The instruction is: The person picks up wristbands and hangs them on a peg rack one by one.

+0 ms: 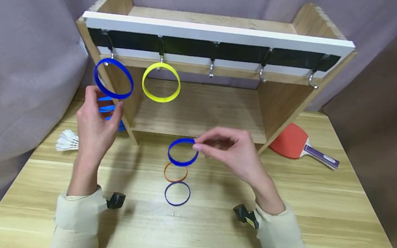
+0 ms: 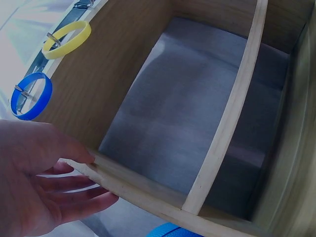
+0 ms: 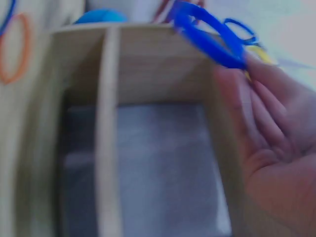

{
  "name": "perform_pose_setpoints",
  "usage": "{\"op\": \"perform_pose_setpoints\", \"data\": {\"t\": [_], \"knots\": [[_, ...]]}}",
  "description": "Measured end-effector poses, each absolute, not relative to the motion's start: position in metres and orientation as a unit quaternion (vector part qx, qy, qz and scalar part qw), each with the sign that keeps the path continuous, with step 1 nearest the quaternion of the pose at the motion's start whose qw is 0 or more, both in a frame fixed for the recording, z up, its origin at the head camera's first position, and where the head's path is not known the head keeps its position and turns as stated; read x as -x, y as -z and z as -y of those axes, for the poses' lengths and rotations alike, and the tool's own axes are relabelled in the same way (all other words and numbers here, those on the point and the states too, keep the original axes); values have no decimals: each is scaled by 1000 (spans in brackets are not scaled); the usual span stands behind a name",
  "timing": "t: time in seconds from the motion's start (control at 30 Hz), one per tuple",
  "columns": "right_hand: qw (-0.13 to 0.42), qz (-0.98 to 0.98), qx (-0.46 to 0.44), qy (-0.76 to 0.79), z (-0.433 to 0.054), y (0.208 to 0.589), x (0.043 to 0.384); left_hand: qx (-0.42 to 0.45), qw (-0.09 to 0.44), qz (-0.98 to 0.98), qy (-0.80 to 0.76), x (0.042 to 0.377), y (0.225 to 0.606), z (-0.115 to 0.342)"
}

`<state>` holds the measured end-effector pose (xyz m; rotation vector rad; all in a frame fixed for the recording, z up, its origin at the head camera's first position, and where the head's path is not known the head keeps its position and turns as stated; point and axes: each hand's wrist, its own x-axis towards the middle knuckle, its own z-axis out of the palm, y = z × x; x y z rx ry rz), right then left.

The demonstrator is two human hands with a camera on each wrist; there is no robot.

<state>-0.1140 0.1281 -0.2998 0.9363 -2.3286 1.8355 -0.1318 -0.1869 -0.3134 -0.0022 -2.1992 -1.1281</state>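
My right hand [image 1: 234, 156] pinches a blue wristband [image 1: 181, 165] between thumb and fingertips, above the table; the right wrist view shows this band [image 3: 212, 42] blurred. Another blue wristband [image 1: 129, 89] hangs on the leftmost hook. A yellow wristband [image 1: 160, 99] hangs on the hook beside it. Just below the hanging blue band is my left hand [image 1: 97, 125], its thumb and fingers spread apart and holding no band. In the left wrist view the left hand [image 2: 39, 177] is by the rack's wooden side edge [image 2: 128, 190]; whether it touches is unclear.
On the table lie an orange band [image 1: 165, 176] and a dark purple band [image 1: 189, 195]. The wooden rack [image 1: 198, 131] carries several metal hooks. A red paddle [image 1: 289, 141] is at the right, a shuttlecock [image 1: 67, 141] and a blue slatted object [image 1: 106, 108] at the left.
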Motion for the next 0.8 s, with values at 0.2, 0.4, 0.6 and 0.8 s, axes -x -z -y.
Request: {"op": "perform_pose_setpoints", "data": {"t": [0.2,0.4,0.6,0.8], "knots": [[183,535,-247,-787,-114,260,121,0,328,843,427,132,313,187],[271,494,-216,-797,-107,254,131,1,330,841,429,131,313,187],[293,496,-196,-793,-107,261,137,-1,327,843,427,131,313,187],[285,490,-192,-801,-110,266,138,1,330,844,424,132,313,187]]}}
